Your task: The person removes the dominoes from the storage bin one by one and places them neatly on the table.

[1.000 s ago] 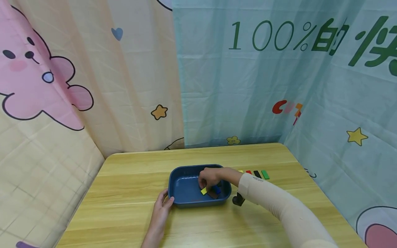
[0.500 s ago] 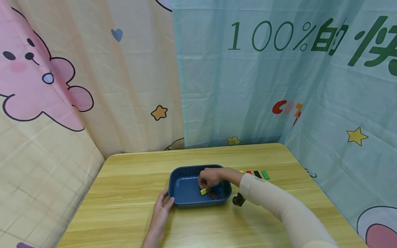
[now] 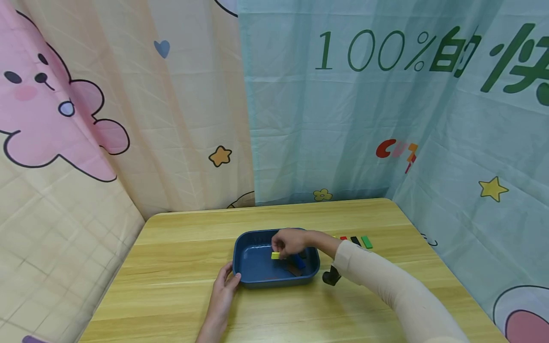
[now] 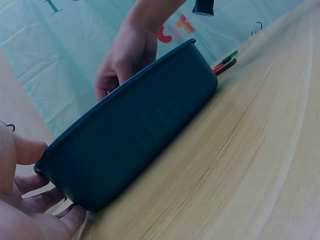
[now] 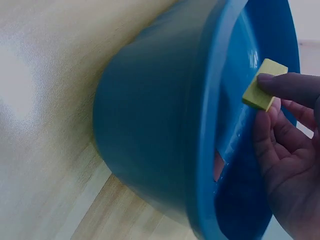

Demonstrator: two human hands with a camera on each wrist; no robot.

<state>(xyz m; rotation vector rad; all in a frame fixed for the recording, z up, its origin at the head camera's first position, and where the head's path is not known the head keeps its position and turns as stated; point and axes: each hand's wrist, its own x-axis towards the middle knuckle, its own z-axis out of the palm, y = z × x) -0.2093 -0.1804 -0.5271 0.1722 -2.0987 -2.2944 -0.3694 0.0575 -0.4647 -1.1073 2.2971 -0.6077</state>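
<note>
In the head view, a dark blue rectangular basin stands on the wooden table. My left hand grips its left end, with the thumb at the rim and the fingers against the outer wall in the left wrist view. Over the basin, my right hand pinches a small yellow block between thumb and fingers; the block looks raised off the basin floor. A brown block and a blue block lie in the basin's right part, partly behind that hand.
Behind the right forearm, a red block, a black block and a green block form a row on the table; a yellow edge shows beside them. A black device hangs under the right wrist. Printed curtains stand behind.
My right hand has lifted the yellow block slightly, moving up and left in the head view. More of the blue block shows now. The left hand and basin stay put.
</note>
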